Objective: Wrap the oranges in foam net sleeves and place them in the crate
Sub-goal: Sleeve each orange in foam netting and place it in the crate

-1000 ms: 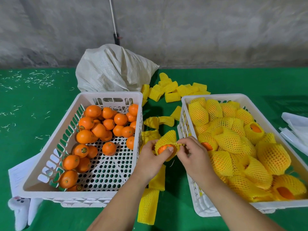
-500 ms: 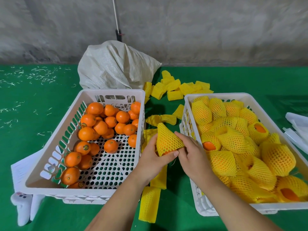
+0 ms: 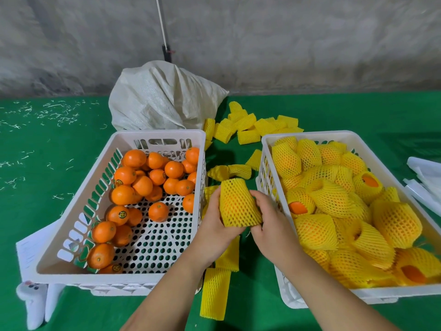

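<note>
Yellow foam sleeve (image 3: 238, 204), orange inside, sits gripped between both hands: left hand (image 3: 216, 225) cups its left side, right hand (image 3: 272, 223) pinches its lower right edge. They hover over the gap between the orange crate (image 3: 71, 223) and the wrapped-fruit crate (image 3: 267, 149).

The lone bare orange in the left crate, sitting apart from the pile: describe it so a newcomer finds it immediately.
Start at the left crate, which holds the unwrapped oranges. Most crowd its far end and left wall; the lone orange rests mid-floor on the perforated base. It alone has bare floor around most of it.
</note>
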The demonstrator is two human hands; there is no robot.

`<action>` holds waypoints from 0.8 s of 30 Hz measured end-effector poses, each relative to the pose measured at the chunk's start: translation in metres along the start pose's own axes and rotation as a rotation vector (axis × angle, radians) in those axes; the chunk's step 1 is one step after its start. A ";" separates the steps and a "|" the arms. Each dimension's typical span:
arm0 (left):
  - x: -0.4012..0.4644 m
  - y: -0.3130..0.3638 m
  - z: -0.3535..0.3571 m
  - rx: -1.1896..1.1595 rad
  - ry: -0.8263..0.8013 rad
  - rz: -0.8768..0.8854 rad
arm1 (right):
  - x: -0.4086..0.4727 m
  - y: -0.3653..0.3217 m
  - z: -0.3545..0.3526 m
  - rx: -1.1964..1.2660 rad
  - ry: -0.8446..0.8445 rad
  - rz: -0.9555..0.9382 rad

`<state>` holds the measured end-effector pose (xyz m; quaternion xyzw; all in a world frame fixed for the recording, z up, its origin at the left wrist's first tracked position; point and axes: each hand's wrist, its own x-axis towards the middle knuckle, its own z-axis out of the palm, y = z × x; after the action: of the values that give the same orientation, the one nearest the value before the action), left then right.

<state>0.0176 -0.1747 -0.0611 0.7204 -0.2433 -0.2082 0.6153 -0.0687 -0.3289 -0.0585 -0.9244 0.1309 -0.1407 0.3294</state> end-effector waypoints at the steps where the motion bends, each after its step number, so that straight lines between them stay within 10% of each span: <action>1: 0.001 0.000 -0.001 0.022 0.015 0.022 | -0.001 0.001 0.000 -0.014 0.035 -0.022; 10: -0.004 0.011 0.000 -0.077 0.222 0.080 | -0.021 -0.019 -0.011 0.154 0.073 -0.062; 16: -0.019 0.016 0.018 0.270 0.060 0.261 | -0.034 -0.060 -0.014 1.213 0.043 0.451; 20: -0.024 0.022 0.021 0.594 -0.119 0.315 | -0.038 -0.052 -0.045 1.019 0.278 0.388; 24: -0.016 0.011 -0.026 0.789 0.095 0.270 | -0.050 0.003 -0.126 0.392 0.477 0.276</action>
<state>0.0194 -0.1463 -0.0463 0.8712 -0.3677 0.0169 0.3247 -0.1595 -0.3866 0.0247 -0.7581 0.2986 -0.3294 0.4770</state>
